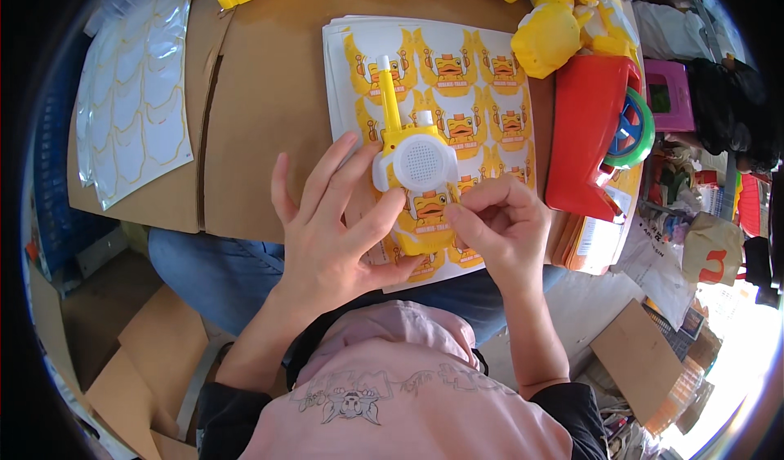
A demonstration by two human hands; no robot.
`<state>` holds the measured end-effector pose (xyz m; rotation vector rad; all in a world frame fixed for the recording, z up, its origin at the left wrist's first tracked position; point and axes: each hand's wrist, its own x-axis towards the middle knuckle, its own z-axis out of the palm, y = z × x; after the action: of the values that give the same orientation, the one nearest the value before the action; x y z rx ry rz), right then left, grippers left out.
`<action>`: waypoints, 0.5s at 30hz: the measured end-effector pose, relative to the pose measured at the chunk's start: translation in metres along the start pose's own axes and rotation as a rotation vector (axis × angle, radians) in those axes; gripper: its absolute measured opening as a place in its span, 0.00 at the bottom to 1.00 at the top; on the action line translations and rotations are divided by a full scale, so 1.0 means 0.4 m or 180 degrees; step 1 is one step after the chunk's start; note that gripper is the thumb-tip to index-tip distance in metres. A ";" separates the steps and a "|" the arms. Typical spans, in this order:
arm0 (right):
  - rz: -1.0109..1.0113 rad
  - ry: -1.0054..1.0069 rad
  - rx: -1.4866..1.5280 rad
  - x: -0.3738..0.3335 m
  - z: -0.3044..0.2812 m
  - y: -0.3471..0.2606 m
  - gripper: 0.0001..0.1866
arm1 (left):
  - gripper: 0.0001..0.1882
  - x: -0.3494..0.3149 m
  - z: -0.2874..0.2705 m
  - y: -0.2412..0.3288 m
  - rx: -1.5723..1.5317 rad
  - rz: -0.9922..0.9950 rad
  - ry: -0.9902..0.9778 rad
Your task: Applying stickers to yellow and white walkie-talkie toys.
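Observation:
A yellow and white toy walkie-talkie (424, 164) lies on a stack of duck sticker sheets (457, 75), its antenna pointing away from me. My left hand (339, 223) steadies the toy along its left side, with the fingers spread and the thumb near its bottom end. On the toy's lower front is a duck sticker (430, 208). My right hand (508, 225) pinches at that sticker's right edge, thumb against forefinger. The fingertips partly cover the spot, so how much of the edge they hold is hidden.
A red tape dispenser (584, 133) with green tape stands right of the sheets. Yellow toy parts (549, 40) are piled at the far right, and more line the far edge. A used sticker backing sheet (143, 93) lies left on the cardboard surface (261, 117).

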<state>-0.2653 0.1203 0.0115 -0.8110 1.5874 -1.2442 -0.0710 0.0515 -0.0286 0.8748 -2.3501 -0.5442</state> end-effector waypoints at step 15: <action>0.0126 0.0163 -0.0823 0.006 0.007 -0.026 0.07 | 0.36 0.001 0.005 -0.002 0.0103 0.0040 0.0007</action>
<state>-0.2640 0.1143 0.0206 -0.9098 1.8224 -1.0519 -0.0722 0.0509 -0.0303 0.8740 -2.3670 -0.5011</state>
